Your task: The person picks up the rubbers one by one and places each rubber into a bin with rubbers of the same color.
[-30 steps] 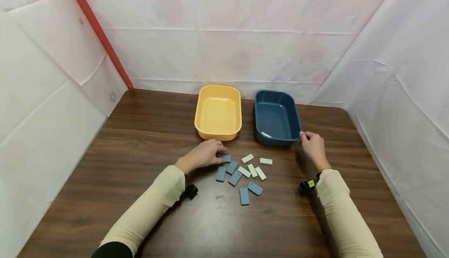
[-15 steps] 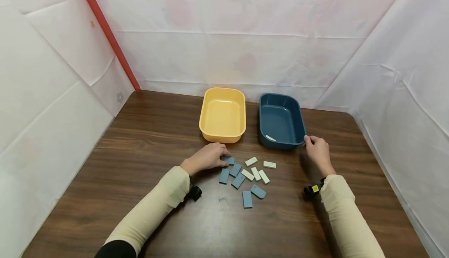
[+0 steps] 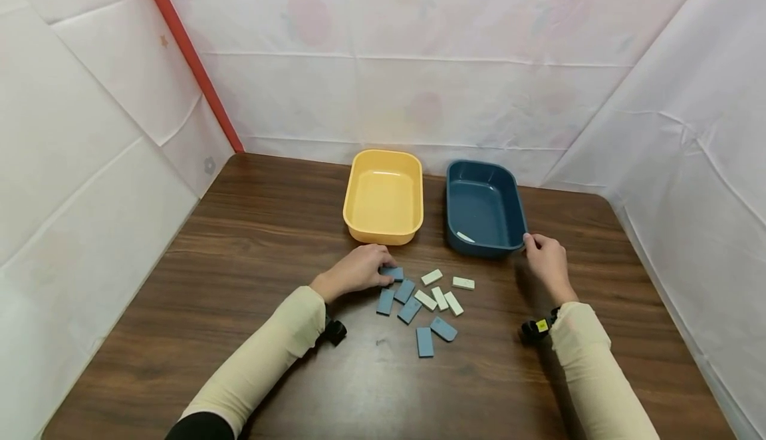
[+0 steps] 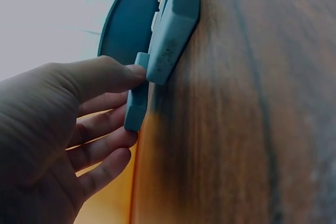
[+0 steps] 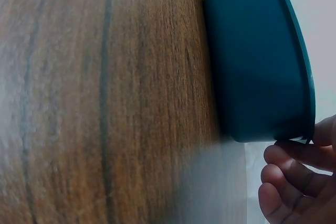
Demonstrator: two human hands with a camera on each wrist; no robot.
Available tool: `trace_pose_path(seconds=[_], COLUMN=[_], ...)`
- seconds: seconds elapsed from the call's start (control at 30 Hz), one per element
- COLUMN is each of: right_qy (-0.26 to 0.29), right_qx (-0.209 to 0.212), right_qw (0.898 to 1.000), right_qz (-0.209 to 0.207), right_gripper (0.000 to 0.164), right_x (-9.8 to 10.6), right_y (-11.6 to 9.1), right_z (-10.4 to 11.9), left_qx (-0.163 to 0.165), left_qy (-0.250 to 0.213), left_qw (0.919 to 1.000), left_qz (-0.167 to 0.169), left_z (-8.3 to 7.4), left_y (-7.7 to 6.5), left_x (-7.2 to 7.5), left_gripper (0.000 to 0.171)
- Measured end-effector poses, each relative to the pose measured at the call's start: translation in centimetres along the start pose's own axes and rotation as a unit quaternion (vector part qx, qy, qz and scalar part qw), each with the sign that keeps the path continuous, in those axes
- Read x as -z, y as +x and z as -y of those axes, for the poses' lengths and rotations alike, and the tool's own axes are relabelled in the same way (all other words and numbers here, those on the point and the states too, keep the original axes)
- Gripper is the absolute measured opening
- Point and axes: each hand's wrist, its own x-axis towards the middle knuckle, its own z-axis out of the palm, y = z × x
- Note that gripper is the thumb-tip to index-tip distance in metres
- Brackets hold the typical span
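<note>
Two hands in play, and the left hand (image 3: 359, 268) pinches a blue tile (image 3: 394, 274) between thumb and fingers (image 4: 105, 149), just in front of the yellow bin (image 3: 383, 201), beside more blue tiles (image 3: 409, 310) and pale tiles (image 3: 439, 298)! Opposite, the right hand (image 3: 548, 264) grips the dark blue bin (image 3: 483, 204) by its near corner.

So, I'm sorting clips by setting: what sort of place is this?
Probably a makeshift recording booth: pale, faintly printed sheets stand behind and on both sides of a wood-grain table, and the person wears a small black device on each wrist.
</note>
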Motion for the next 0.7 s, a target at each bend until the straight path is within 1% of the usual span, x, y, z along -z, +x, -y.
trace_pose_path(seconds=[0.17,0.27,0.5,0.7], right_qy=[-0.003,-0.003,0.005,0.01], right_qx=[-0.001,-0.002,-0.005,-0.012], right_qw=[1.0,1.0,1.0,1.0], right_qz=[-0.001,0.002,-0.002,-0.004], right_gripper=[0.046,0.047,0.048,0.048], right_x=[-0.17,-0.28,-0.41,-0.44], right_y=[-0.07,-0.1,-0.05,0.11], right_z=[-0.08,-0.19,-0.12,-0.19], left_qx=[0.007,0.003,-0.017,-0.037], left_qy=[-0.012,-0.018,-0.03,-0.039], left_qw=[0.9998,0.9996,0.9961,0.9917], left_qz=[-0.012,-0.022,-0.081,-0.117], left_z=[-0.13,-0.23,-0.14,-0.02], left_y=[-0.29,-0.46,-0.46,-0.31], left_x=[0.1,0.25,0.6,0.95], left_gripper=[0.027,0.027,0.025,0.023])
